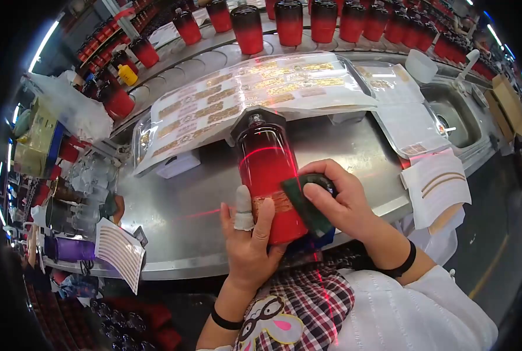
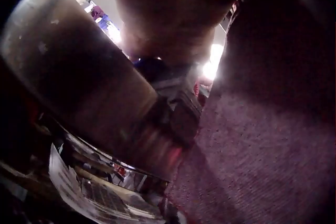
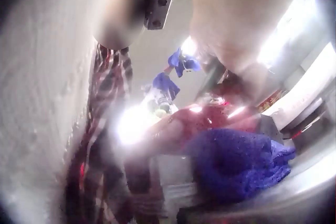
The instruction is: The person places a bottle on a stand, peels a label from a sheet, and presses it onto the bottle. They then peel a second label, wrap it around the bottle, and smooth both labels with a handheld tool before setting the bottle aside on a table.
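In the head view a red bottle [image 1: 268, 161] with a dark top lies tilted, its neck against a black holder [image 1: 260, 115]. A gold patterned strip [image 1: 272, 203] crosses its lower part. The left hand [image 1: 250, 243] supports the bottle from the near left side, fingers raised along it, one finger wrapped in a pale cover [image 1: 243, 214]. The right hand [image 1: 344, 202] grips a dark green pad [image 1: 309, 209] and holds it against the bottle's right side, over the strip's end. The right wrist view shows the right hand [image 3: 236, 29] blurred above the red bottle [image 3: 218, 119].
Sheets of gold decals [image 1: 237, 93] cover a tray behind the bottle. Red and black bottles [image 1: 246, 29] line a conveyor at the back. A sink [image 1: 457, 120] is at the right. A blue cloth [image 3: 236, 163] lies below the bottle; a striped sheet [image 1: 119, 251] hangs over the left edge.
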{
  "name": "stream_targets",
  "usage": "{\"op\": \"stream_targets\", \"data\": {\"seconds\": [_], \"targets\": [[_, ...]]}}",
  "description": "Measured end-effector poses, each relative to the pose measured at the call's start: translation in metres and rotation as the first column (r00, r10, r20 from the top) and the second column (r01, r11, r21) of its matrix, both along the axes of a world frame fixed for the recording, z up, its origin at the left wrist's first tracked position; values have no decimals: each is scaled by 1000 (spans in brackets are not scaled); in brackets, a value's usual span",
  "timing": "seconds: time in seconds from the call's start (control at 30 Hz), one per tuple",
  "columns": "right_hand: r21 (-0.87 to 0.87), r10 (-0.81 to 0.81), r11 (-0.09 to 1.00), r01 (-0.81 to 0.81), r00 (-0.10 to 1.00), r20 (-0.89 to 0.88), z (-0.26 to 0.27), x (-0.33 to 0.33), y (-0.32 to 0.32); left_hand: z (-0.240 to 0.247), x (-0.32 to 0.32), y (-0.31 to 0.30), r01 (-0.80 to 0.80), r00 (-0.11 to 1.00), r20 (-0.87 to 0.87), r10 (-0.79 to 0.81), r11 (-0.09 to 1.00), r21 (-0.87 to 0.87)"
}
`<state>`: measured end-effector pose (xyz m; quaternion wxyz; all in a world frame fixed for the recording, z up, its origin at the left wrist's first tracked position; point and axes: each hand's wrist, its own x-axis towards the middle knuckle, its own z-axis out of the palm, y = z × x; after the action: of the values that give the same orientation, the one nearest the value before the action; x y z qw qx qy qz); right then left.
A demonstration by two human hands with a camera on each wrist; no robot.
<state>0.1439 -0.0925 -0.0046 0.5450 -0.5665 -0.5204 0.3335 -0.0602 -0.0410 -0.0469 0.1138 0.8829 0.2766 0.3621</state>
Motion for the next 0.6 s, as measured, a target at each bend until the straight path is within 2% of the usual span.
{"op": "stream_targets", "data": {"seconds": [0.2,0.27,0.33,0.43,0.53,0.6], "targets": [[-72,-119,990,118,993,-17,-12,14,-7,1,0,1,8,1000,5,-8,1000,5],[-41,-79,996,76,994,-76,-5,6,-10,1,1,0,9,1000,4,-9,1000,0],[1,-9,1000,9,999,-49,-2,1,-5,1,1,-1,0,1000,8,0,1000,0],[6,-23,1000,22,999,30,-15,2,-1,7,0,-3,31,999,-25,-28,991,131],[-32,-21,999,19,998,-63,-15,0,-2,20,3,-6,67,988,-151,-36,977,205],[-36,-25,999,24,999,-25,-17,4,-3,19,5,-5,48,991,-133,-22,981,190]]}}
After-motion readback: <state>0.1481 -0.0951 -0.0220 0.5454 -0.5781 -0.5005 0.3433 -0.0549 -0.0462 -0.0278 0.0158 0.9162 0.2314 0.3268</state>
